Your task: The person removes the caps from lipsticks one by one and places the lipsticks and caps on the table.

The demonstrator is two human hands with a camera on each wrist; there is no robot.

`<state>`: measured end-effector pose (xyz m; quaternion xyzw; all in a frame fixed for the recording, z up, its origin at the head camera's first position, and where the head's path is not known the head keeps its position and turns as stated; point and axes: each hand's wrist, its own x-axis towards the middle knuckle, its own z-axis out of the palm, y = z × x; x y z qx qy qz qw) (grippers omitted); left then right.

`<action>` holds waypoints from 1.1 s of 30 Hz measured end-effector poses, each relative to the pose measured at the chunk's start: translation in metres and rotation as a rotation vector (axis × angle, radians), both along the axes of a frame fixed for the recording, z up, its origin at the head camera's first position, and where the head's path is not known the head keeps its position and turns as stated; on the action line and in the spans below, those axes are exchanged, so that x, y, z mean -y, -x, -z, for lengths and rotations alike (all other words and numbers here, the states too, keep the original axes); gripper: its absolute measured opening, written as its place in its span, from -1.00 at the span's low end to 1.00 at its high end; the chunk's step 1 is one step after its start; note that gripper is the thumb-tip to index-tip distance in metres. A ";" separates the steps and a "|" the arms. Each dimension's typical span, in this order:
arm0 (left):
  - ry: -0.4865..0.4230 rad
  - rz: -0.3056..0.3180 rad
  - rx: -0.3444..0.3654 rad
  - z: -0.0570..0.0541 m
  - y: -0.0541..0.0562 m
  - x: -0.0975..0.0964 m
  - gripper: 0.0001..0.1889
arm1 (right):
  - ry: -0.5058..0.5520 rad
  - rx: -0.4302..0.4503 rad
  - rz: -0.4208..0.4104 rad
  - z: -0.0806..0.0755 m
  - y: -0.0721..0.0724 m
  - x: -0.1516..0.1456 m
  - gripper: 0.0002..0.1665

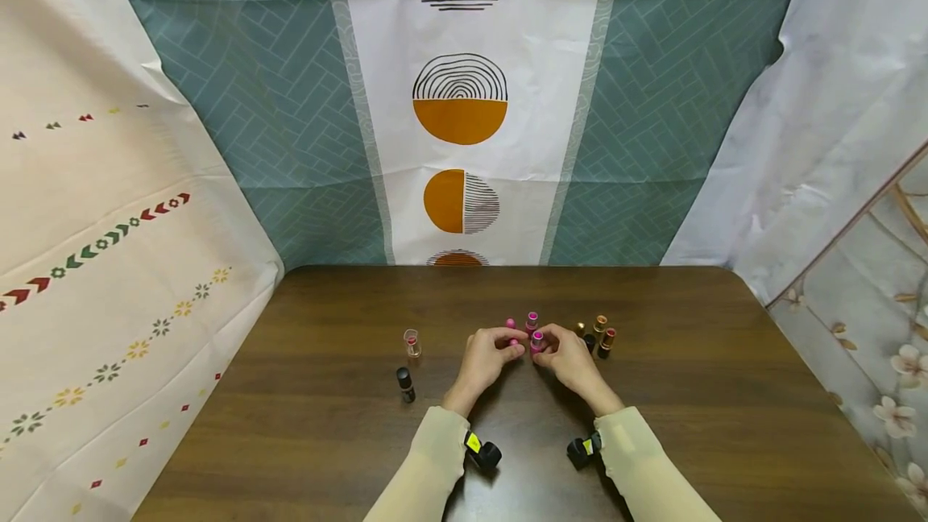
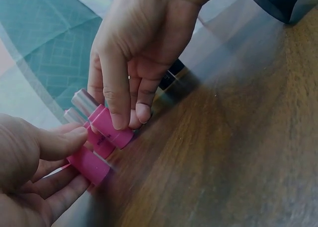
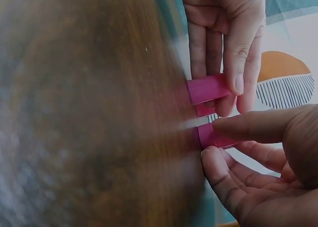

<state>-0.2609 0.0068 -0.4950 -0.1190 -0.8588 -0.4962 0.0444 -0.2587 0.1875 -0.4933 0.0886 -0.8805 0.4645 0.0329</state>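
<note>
In the head view, my left hand [image 1: 487,357] and right hand [image 1: 571,359] work close together over a small group of pink lipstick pieces. My right thumb and fingers pinch an uncapped pink lipstick [image 1: 537,339], whose pink base [image 2: 113,127] stands upright at the table surface. Between my left thumb and fingertips is a plain pink lipstick cap [image 2: 89,166], also seen as a pink cylinder [image 3: 211,89] in the right wrist view. A second uncapped pink lipstick [image 1: 532,319] stands just behind, and another pink cap [image 1: 511,323] shows beyond my left fingers.
Right of my right hand stand uncapped black-and-gold lipsticks [image 1: 606,341] with a gold-topped piece [image 1: 580,329]. To the left are a clear lipstick [image 1: 412,343] and a black capped tube [image 1: 405,384]. The wooden table [image 1: 326,425] meets a hanging cloth [image 1: 312,208] at the back.
</note>
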 end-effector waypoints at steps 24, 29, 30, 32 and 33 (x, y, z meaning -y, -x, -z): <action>-0.130 0.013 -0.072 -0.026 -0.001 0.009 -0.81 | 0.005 -0.082 -0.039 -0.051 -0.019 -0.011 -0.50; -0.194 0.062 -0.076 -0.037 -0.004 0.010 -0.84 | 0.077 -0.166 -0.015 -0.061 -0.022 -0.013 -0.60; -0.215 0.066 -0.080 -0.040 -0.005 0.010 -0.85 | 0.089 -0.179 -0.014 -0.062 -0.023 -0.013 -0.61; -0.267 0.079 -0.093 -0.047 -0.006 0.013 -0.85 | 0.107 -0.205 -0.012 -0.066 -0.024 -0.012 -0.62; -0.291 0.084 -0.100 -0.051 -0.007 0.014 -0.84 | 0.115 -0.213 -0.014 -0.067 -0.024 -0.011 -0.62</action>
